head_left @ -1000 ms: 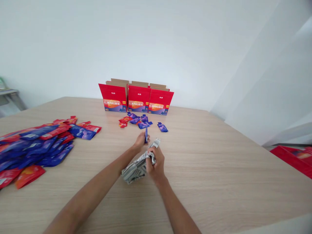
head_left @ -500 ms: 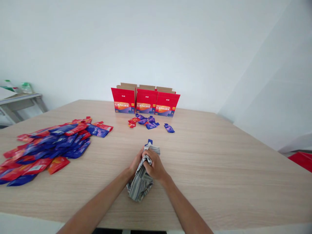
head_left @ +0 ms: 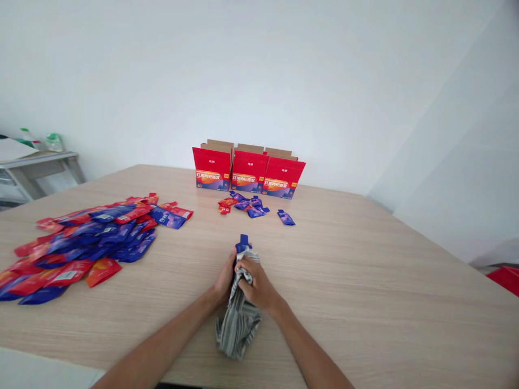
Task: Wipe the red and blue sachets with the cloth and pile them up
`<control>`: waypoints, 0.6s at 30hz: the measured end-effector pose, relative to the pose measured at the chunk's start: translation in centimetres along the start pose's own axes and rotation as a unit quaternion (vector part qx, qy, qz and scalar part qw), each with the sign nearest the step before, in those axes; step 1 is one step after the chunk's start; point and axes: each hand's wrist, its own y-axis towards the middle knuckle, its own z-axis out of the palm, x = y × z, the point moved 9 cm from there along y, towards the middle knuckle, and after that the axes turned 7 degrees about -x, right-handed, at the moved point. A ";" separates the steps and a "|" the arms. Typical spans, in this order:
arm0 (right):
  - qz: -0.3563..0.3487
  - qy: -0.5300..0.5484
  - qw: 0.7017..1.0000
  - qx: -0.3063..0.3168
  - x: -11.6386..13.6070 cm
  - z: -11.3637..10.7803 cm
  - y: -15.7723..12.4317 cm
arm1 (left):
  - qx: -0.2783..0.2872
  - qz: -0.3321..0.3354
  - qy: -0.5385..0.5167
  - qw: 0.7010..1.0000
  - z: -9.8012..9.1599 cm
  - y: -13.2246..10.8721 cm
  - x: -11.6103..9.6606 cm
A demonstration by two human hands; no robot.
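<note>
My left hand point(head_left: 225, 276) is closed around a blue pouch point(head_left: 244, 241), whose narrow top sticks up past my fingers. Against the pouch's face my right hand point(head_left: 256, 283) presses a bunched striped cloth point(head_left: 238, 330), gripped in its fingers. The cloth's lower end hangs down toward the near edge of the table. Most of the pouch is hidden behind the cloth and my hands.
To the left lies a large heap of red and blue pouches point(head_left: 109, 232). Several small pouches point(head_left: 255, 212) lie before three open red boxes point(head_left: 248, 172) near the wall. A side table point(head_left: 44, 158) stands at far left on the wooden table's point(head_left: 365, 281) other side.
My right hand has slid slightly down with the cloth, so more of the pouch's blue top shows. The whole view has shifted a little.
</note>
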 end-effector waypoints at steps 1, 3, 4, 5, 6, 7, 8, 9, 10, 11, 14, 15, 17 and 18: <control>0.000 0.003 1.000 0.030 0.2 0.9 -0.2 | -0.006 0.017 -0.010 1.000 -0.2 0.1 -0.8; 0.004 0.000 0.998 0.058 0.4 1.8 -0.4 | -0.014 0.032 -0.020 0.999 -0.6 0.0 -1.5; 0.007 -0.005 0.998 0.055 0.3 1.8 -0.5 | -0.014 0.026 -0.020 0.999 -0.7 -0.1 -1.5; 0.009 -0.013 0.999 0.041 0.2 1.4 -0.4 | -0.008 0.010 -0.019 1.000 -0.6 -0.2 -1.0; 0.008 -0.020 1.000 0.019 0.2 0.7 -0.3 | 0.001 -0.012 -0.016 1.000 -0.5 -0.4 -0.3; 0.007 -0.026 1.000 -0.011 0.1 -0.2 -0.2 | 0.012 -0.037 -0.014 0.999 -0.2 -0.7 0.5; 0.005 -0.029 0.999 -0.045 0.0 -1.3 -0.1 | 0.020 -0.057 -0.012 0.998 0.0 -0.9 1.4; 0.006 -0.028 0.996 -0.081 -0.2 -2.5 0.0 | 0.029 -0.070 -0.012 0.997 0.3 -1.2 2.2; 0.013 -0.025 0.993 -0.118 -0.4 -3.6 0.0 | 0.039 -0.075 -0.013 0.996 0.6 -1.4 2.8; 0.023 -0.021 0.989 -0.142 -0.7 -4.4 0.0 | 0.048 -0.074 -0.016 0.996 0.9 -1.6 3.3; 0.036 -0.019 0.989 -0.144 -0.9 -4.7 0.1 | 0.053 -0.064 -0.032 0.996 1.1 -1.7 3.6; 0.031 -0.020 0.992 -0.119 -0.7 -4.0 0.1 | 0.045 -0.066 -0.037 0.996 0.9 -1.6 3.5; 0.018 -0.021 0.998 -0.049 -0.1 -2.0 0.0 | 0.022 -0.062 -0.047 0.997 0.3 -1.5 2.9; 0.013 -0.018 1.000 -0.010 0.2 -0.9 -0.1 | 0.012 -0.055 -0.053 0.997 0.0 -1.4 2.4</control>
